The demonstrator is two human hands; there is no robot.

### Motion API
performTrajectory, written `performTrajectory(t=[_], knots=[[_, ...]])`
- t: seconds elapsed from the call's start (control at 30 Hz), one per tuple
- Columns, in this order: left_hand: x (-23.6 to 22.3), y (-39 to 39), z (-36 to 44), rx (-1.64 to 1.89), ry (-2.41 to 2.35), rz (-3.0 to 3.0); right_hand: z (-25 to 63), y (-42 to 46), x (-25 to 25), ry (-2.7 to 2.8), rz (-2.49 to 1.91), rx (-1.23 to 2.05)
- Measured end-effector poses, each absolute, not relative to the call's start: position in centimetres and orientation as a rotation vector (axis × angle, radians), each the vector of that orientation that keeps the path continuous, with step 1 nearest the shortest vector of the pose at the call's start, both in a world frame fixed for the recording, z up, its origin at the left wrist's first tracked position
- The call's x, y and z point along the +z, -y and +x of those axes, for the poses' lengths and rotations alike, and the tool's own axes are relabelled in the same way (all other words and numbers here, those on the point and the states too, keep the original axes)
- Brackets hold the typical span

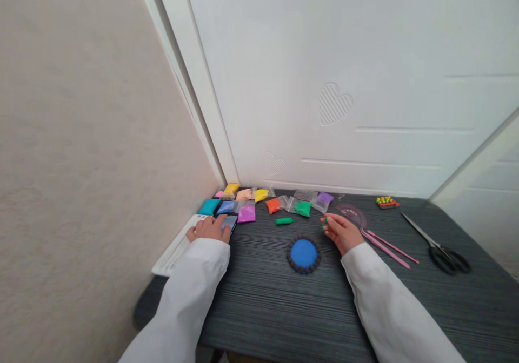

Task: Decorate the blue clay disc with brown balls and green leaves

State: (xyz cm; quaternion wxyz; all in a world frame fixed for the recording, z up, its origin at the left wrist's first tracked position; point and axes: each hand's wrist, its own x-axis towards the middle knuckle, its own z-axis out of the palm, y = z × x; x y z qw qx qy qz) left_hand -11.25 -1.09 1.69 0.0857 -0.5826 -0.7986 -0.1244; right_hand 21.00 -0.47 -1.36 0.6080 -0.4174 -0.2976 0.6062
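Left hand (208,229) is resting, fingers spread, on a flat object (230,222) toward the left edge of the desk (259,303); right hand (343,233) is pinching a green piece (324,220).

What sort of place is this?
Probably a home craft corner: a dark table with small colourful packets and scissors, against a white panel with embossed hearts.

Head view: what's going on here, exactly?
The person's right hand pinches a small green piece, while the left hand is at a flat dark-edged object. Between the hands, a blue disc ringed with dark beads lies on the table. A green roll lies beyond it, with colored packets farther back.
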Motion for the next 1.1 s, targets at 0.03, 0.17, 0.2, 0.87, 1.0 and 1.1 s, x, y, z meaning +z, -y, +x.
performTrajectory(t=[0.03, 0.17, 0.2, 0.87, 1.0, 1.1], knots=[[1.7, 1.0, -11.0, -0.425, 2.374, -1.760, 21.0, 0.5, -1.3, 0.689, -0.959, 1.408], [1.6, 0.2, -8.2, -0.746, 2.144, -2.106, 20.9, 0.7, -1.1, 0.678, -0.925, 1.441], [1.5, -0.1, -7.2, -0.864, 2.047, -2.224, 20.9, 0.7, -1.0, 0.673, -0.916, 1.451], [-2.5, -3.9, -0.7, -1.371, 1.804, -2.527, 21.2, 1.1, 0.0, 0.631, -0.841, 1.598], [-2.5, -4.0, -0.8, -1.394, 1.862, -2.509, 21.3, 1.2, 0.2, 0.615, -0.817, 1.597], [-2.6, -4.1, -0.8, -1.407, 1.893, -2.506, 21.5, 1.1, 0.3, 0.603, -0.804, 1.605]])
